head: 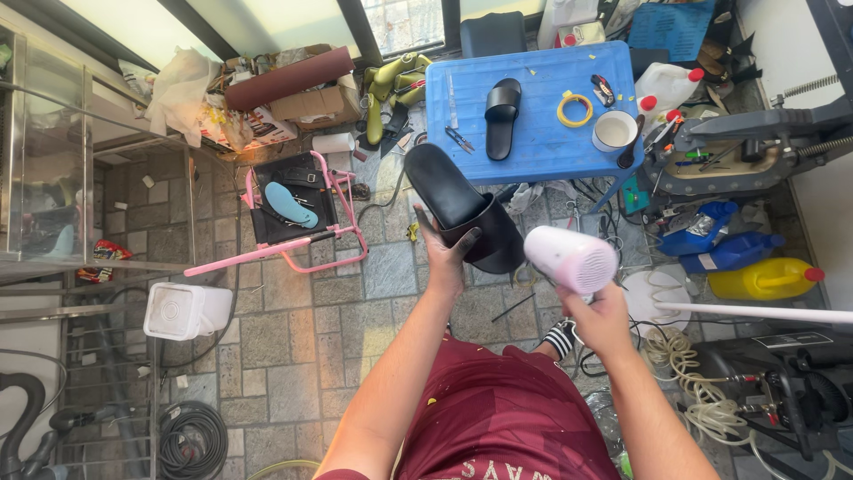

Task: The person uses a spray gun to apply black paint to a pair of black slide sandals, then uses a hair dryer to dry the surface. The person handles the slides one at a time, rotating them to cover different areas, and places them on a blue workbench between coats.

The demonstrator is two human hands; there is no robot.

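your left hand (447,258) is wrapped around a black slide sandal (462,209), fingers curled over the strap end, holding it up at about twelve o'clock from your chest with the toe pointing to eleven. your right hand (601,316) is closed around the handle of a pale pink hair dryer (570,259), whose barrel faces the sandal from its three o'clock side, close to the strap but not touching.

count two black sandals in all: the one you hold, and a second sandal (502,116) lying flat on the blue plastic table (533,142) at twelve o'clock. on that table there is also one yellow ring of tape (575,108), one white cup (614,130) and one pair of small pliers (459,138).

containers sit at your two and three o'clock: one yellow jug (764,279) with a red cap, two blue jugs (721,244) lying side by side, and one white jug (671,84) with a red cap beside the table. at eleven o'clock there is one cardboard box (315,105) under a dark red roll (289,77), and below them one pink folding stool (298,218) carrying a light blue insole (290,204). one white square tub (187,310) stands on the stone floor at nine o'clock, and one red snack wrapper (105,252) lies on the metal shelf further to nine.
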